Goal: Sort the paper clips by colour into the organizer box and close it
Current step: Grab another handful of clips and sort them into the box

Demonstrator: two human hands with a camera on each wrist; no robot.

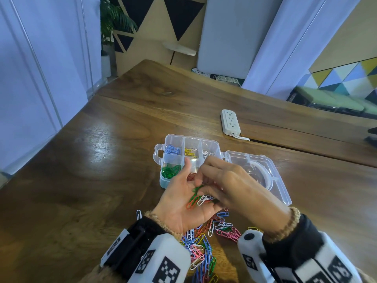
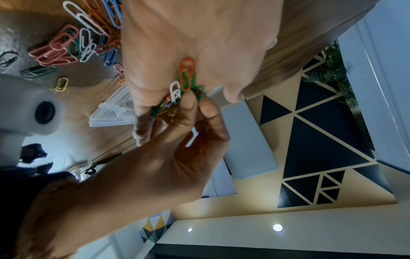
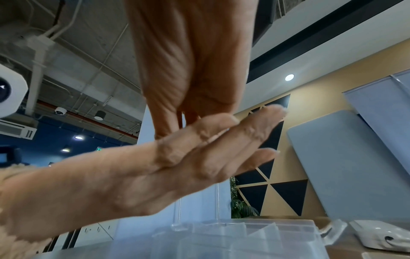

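Observation:
My left hand (image 1: 181,197) lies palm up over the table, and several paper clips (image 1: 196,200) rest on it: orange, green and white. My right hand (image 1: 201,186) reaches down from the right and pinches a green clip (image 2: 200,91) at the edge of that palm. Just behind the hands stands the clear organizer box (image 1: 169,139) with its lid (image 1: 281,186) folded open to the right. Its compartments hold blue clips (image 1: 172,149), yellow clips (image 1: 189,152), white clips (image 1: 207,154) and green clips (image 1: 171,171). The hands partly hide some red ones.
A loose pile of mixed clips (image 1: 204,242) lies on the wooden table between my wrists, and a single white clip (image 1: 139,214) sits left of it. A white power strip (image 1: 230,124) with its cable is behind the box.

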